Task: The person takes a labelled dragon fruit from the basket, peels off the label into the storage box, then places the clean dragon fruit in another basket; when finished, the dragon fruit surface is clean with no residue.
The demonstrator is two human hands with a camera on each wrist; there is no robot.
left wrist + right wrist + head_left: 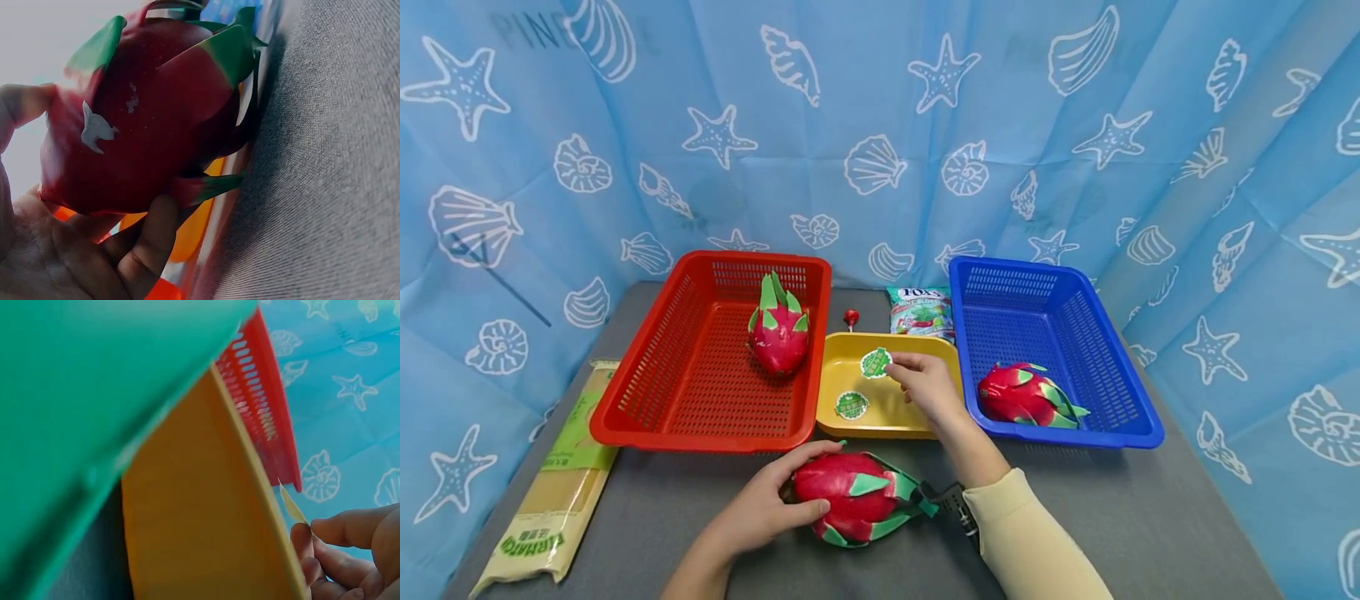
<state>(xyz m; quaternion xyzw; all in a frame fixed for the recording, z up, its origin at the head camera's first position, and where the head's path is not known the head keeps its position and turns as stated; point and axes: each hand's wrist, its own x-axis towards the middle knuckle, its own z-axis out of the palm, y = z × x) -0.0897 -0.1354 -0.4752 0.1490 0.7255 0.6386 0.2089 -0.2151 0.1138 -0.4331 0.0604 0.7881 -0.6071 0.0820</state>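
Note:
My left hand (pixel 760 504) grips a red dragon fruit (pixel 850 492) with green leaf tips, low over the grey table in front of the yellow tray. Thumb and fingers curl round its blunt end, and the left wrist view shows a whitish patch on its skin (pixel 140 125). Over the tray (pixel 833 367), my right hand (pixel 928 387) pinches a round green-and-white sticker (pixel 874 363) by its edge. In the right wrist view that sticker (pixel 292 505) appears nearly edge-on between thumb and finger. A second, similar sticker (pixel 852 406) lies in the tray.
On the left stands a red basket (pixel 625 400) holding a dragon fruit (pixel 778 337); the blue basket (pixel 1120 379) on the right holds another (pixel 1022 396). Behind the tray are a lollipop (pixel 851 317) and a candy bag (pixel 921 312). A long noodle packet (pixel 561 475) lies far left.

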